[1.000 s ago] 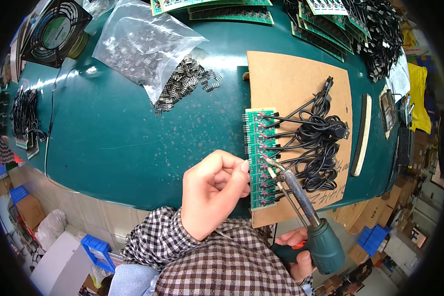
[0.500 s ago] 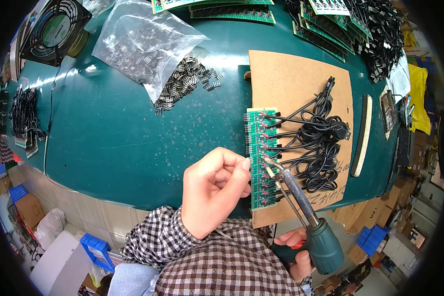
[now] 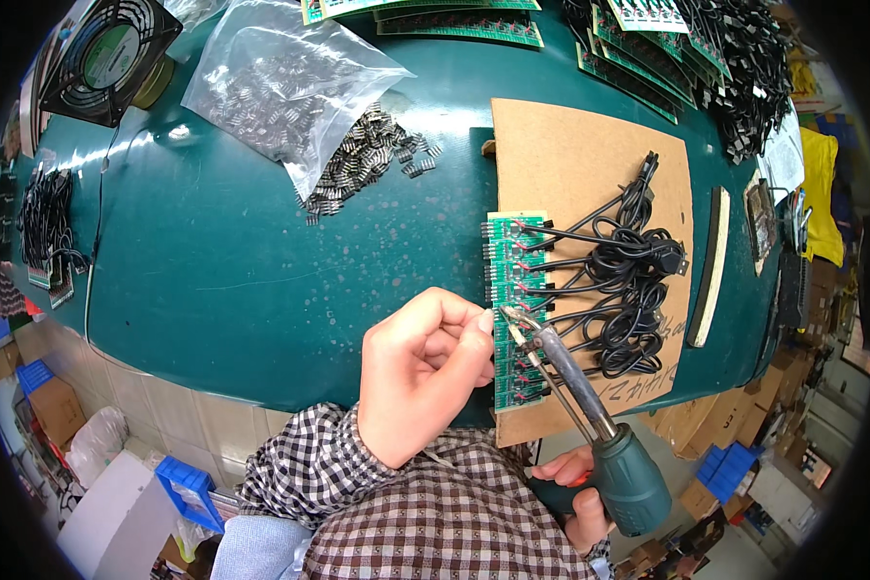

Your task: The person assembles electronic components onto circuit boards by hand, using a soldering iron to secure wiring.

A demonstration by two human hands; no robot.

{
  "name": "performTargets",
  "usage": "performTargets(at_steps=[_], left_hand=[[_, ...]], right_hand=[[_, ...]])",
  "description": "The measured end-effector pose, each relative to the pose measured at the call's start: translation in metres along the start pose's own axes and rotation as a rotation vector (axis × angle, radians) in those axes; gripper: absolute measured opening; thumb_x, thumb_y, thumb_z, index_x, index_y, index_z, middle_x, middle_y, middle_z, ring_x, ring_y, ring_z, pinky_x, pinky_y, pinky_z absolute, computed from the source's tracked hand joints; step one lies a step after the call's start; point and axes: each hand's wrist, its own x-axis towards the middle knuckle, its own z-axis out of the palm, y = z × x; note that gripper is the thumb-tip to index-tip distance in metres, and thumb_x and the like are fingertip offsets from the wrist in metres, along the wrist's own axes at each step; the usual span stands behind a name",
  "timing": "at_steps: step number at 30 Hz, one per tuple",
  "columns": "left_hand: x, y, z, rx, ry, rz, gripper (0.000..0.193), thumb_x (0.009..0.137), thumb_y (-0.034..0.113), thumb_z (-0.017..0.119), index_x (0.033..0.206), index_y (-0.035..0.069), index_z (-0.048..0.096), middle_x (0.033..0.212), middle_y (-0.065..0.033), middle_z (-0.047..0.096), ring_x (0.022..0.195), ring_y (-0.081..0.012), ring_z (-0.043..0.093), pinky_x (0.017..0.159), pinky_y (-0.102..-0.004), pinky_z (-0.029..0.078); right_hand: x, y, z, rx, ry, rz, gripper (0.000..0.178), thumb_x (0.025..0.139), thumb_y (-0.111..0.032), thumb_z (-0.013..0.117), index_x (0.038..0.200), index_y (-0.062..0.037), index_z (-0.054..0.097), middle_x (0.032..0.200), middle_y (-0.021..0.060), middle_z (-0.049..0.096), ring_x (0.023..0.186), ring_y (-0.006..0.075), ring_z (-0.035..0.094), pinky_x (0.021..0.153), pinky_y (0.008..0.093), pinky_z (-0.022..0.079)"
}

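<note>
A long green circuit board [image 3: 506, 280] lies along the left edge of a cardboard sheet [image 3: 590, 145], with small metal pins along its left side. Several coiled black cables [image 3: 628, 256] run from it to the right. My left hand [image 3: 418, 372] is closed in a pinch at the board's left edge, thumb and forefinger together; what it holds is hidden. My right hand [image 3: 588, 517] grips a dark green soldering gun [image 3: 633, 483] from below. The gun's tip is over the board's left part, close to my left fingertips.
A clear plastic bag [image 3: 280, 92] and a loose pile of small metal-pinned connectors [image 3: 362, 155] lie at the far left of the board. Beyond are a black fan [image 3: 111, 58] and stacked circuit boards [image 3: 459, 27]. A wooden strip [image 3: 710, 266] lies right of the cardboard.
The soldering gun's tip has shifted left across the board, nearer my left fingertips. My left hand keeps its pinch in almost the same place.
</note>
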Motion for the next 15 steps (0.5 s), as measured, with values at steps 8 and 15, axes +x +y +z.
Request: performTargets(at_steps=[8,15], left_hand=[[0.0000,0.0014,0.0018,-0.019,0.026,-0.016,0.010,0.085,0.007,0.053,0.082,-0.003,0.052,0.064,-0.0035,0.057,0.057,-0.0058,0.057,0.052,-0.0178,0.046],[0.0005,0.0006,-0.0002,-0.001,0.000,-0.006,0.011,0.086,0.007,0.052,0.083,-0.003,0.051,0.071,-0.0072,0.059,0.057,-0.0097,0.058,0.050,-0.0201,0.049]], right_hand=[[-0.0008,0.0023,0.0020,0.026,0.037,-0.020,0.046,0.076,-0.037,0.059,0.081,0.0071,0.044,0.073,0.0176,0.051,0.067,0.0249,0.057,0.064,0.0386,0.054],[0.0014,0.0013,0.0024,0.018,0.019,-0.029,0.047,0.077,-0.036,0.059,0.081,0.0077,0.044,0.073,0.0173,0.050,0.066,0.0248,0.056,0.062,0.0388,0.055]])
